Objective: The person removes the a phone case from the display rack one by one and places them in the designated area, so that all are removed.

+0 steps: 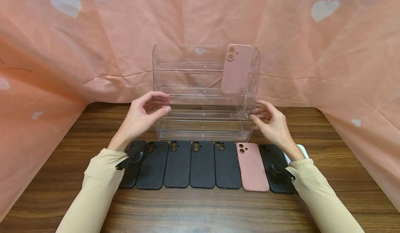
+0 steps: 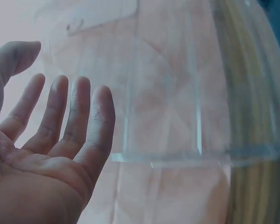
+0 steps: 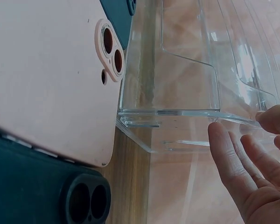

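Observation:
A clear acrylic tiered rack (image 1: 203, 135) stands against the pink cloth, with a pink phone case (image 1: 236, 73) upright at its upper right. My left hand (image 1: 137, 115) hovers by the rack's left side, fingers spread and softly bent, thumb apart. The left wrist view shows nothing held in its palm (image 2: 51, 158). On the other side, my right hand (image 1: 275, 123) has its fingertips right at the rack's right side panel (image 3: 186, 113); thumb and fingers stay loosely extended. Below lies a row of several black phone cases (image 1: 202, 167) and one pink phone case (image 1: 253, 168).
The row of cases lies on the wooden table (image 1: 193, 210) just in front of the rack. A white item (image 1: 303, 151) shows partly behind my right wrist. Pink cloth (image 1: 131, 28) with white hearts encloses the back and sides.

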The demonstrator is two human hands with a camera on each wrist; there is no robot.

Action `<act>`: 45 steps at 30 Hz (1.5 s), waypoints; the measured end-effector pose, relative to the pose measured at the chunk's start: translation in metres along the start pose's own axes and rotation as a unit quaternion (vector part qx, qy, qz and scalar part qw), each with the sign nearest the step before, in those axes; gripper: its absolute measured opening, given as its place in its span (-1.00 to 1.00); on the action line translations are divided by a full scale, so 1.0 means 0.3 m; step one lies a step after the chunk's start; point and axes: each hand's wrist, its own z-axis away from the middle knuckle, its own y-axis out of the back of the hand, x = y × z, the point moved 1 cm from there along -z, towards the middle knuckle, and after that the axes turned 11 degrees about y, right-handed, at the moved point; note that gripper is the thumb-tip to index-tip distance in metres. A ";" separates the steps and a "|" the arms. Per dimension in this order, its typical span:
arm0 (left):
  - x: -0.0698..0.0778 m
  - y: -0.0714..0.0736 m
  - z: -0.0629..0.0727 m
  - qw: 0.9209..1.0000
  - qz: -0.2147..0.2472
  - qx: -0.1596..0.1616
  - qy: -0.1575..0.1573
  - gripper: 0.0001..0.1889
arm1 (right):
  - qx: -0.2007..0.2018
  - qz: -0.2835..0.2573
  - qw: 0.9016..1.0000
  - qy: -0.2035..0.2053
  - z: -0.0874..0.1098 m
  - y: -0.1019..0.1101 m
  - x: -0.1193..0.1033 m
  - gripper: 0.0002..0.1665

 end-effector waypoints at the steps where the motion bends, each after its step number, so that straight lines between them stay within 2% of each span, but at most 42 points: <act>1: 0.012 -0.012 -0.010 1.000 0.005 -0.001 -0.004 -0.62 | 0.001 -0.001 1.000 0.000 0.000 0.000 0.000 -0.32; 8: 0.079 -0.097 -0.077 0.998 0.051 0.002 -0.038 -0.61 | 0.002 -0.006 1.000 0.001 0.000 -0.002 -0.003 -0.32; 11: 0.100 -0.130 -0.103 0.997 0.064 0.009 -0.042 -0.61 | 0.001 -0.006 1.000 0.001 0.000 -0.002 -0.003 -0.33; 26: 0.164 -0.263 -0.237 0.995 0.069 0.029 -0.073 -0.62 | 0.000 0.008 1.000 0.001 -0.002 -0.003 0.000 -0.33; 30: 0.172 -0.299 -0.270 0.995 0.071 0.032 -0.059 -0.62 | -0.002 0.016 1.000 -0.001 -0.002 -0.003 -0.001 -0.33; 35: 0.178 -0.337 -0.306 0.997 0.052 0.046 -0.038 -0.63 | -0.002 0.017 1.000 -0.002 -0.003 -0.003 -0.001 -0.33; 45: 0.166 -0.393 -0.369 0.998 0.031 0.058 0.000 -0.62 | 0.000 0.017 1.000 -0.001 -0.007 -0.005 0.001 -0.33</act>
